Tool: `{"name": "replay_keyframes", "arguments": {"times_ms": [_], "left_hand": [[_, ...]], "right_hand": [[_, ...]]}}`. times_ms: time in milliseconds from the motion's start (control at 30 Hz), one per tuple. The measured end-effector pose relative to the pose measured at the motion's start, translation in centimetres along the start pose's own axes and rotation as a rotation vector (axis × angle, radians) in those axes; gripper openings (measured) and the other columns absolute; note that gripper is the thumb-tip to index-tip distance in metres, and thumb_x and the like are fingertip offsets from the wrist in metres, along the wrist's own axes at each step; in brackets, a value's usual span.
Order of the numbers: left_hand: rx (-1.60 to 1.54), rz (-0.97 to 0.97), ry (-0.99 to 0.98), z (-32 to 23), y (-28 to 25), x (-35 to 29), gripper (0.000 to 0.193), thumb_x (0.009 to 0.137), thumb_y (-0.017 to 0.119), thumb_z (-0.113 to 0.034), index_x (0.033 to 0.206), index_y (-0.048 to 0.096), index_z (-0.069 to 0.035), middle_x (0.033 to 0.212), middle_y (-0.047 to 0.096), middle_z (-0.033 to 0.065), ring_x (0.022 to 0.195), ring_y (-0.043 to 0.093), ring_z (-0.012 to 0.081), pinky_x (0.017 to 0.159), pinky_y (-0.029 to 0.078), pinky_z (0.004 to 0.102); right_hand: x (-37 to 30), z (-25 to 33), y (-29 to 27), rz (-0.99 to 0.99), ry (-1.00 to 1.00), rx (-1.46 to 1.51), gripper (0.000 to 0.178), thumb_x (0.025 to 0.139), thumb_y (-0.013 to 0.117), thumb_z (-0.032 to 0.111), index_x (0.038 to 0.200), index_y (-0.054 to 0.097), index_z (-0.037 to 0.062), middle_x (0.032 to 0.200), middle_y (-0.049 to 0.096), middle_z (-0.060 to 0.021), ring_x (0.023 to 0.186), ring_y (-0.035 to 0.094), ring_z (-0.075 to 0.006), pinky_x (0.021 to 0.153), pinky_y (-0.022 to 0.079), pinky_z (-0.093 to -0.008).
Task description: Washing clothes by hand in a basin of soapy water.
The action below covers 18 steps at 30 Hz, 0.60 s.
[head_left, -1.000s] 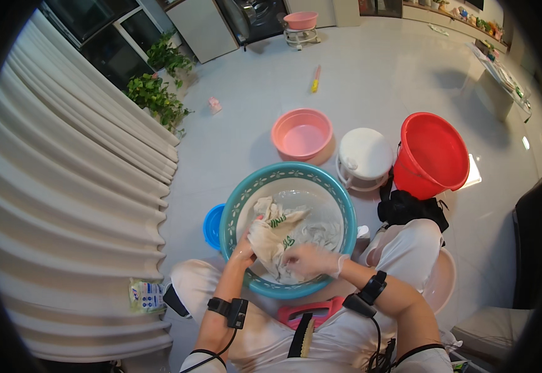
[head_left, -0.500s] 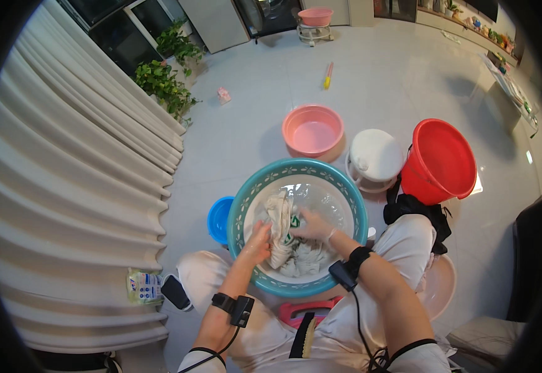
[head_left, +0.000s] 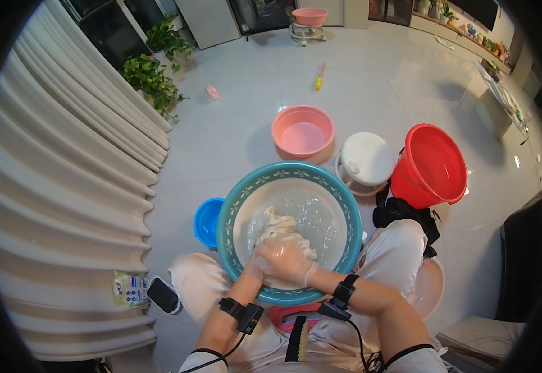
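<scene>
A wet off-white cloth [head_left: 281, 225] lies bunched in the shallow water of a large teal-rimmed basin [head_left: 350, 205] between my knees. My right hand [head_left: 287, 257], in a clear thin glove, is closed on the near part of the cloth. Pressed against it from the left is my left hand [head_left: 259, 267], also closed on the cloth and partly covered by the right hand. The fingers of both hands are mostly hidden in the folds. Both wrists wear black straps with small boxes and cables.
A blue bowl [head_left: 208, 222] stands left of the basin, a pink basin [head_left: 302, 132] beyond it. To the right are a white round lidded container [head_left: 367, 158], a red bucket [head_left: 432, 165] and a black cloth bundle [head_left: 401, 214]. A phone [head_left: 163, 294] and green packet [head_left: 129, 290] lie left.
My hands, earlier apart on either side of the raised cloth, have come together at the basin's near side. The cloth is now bunched lower, and its green print no longer shows.
</scene>
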<state>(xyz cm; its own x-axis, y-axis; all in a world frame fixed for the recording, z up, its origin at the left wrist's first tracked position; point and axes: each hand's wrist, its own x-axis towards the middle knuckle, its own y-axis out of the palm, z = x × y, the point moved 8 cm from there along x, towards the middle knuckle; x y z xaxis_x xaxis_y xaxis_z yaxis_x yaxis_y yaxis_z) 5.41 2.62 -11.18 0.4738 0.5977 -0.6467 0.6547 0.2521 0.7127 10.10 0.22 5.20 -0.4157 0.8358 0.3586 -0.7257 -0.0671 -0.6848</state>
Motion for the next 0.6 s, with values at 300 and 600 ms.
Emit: {"name": "replay_keyframes", "arguments": {"times_ms": [300,600], "left_hand": [[0.176,-0.21,0.161,-1.3,-1.2,-1.1,0.038,0.095,0.049,-0.03,0.124,0.051,-0.005,0.119,0.059,0.0121,0.105,0.06,0.0269,0.089,0.05,0.0454],[0.25,-0.439,0.362,-3.5,-2.1,-2.3,0.047,0.093,0.056,-0.024,0.134,0.038,-0.01,0.125,0.053,0.0103,0.112,0.055,0.0266,0.094,0.047,0.0411]], "right_hand": [[0.0,-14.1,-1.0,0.152,0.552,-0.39,0.02,0.082,0.055,0.024,0.091,0.064,0.0072,0.085,0.068,-0.0141,0.081,0.066,-0.0313,0.068,0.052,-0.047],[-3.4,-15.3,2.9,0.426,0.583,-0.283,0.058,0.079,0.064,0.034,0.13,0.05,0.0119,0.115,0.061,-0.0181,0.119,0.049,-0.0398,0.092,0.042,-0.0555]]}}
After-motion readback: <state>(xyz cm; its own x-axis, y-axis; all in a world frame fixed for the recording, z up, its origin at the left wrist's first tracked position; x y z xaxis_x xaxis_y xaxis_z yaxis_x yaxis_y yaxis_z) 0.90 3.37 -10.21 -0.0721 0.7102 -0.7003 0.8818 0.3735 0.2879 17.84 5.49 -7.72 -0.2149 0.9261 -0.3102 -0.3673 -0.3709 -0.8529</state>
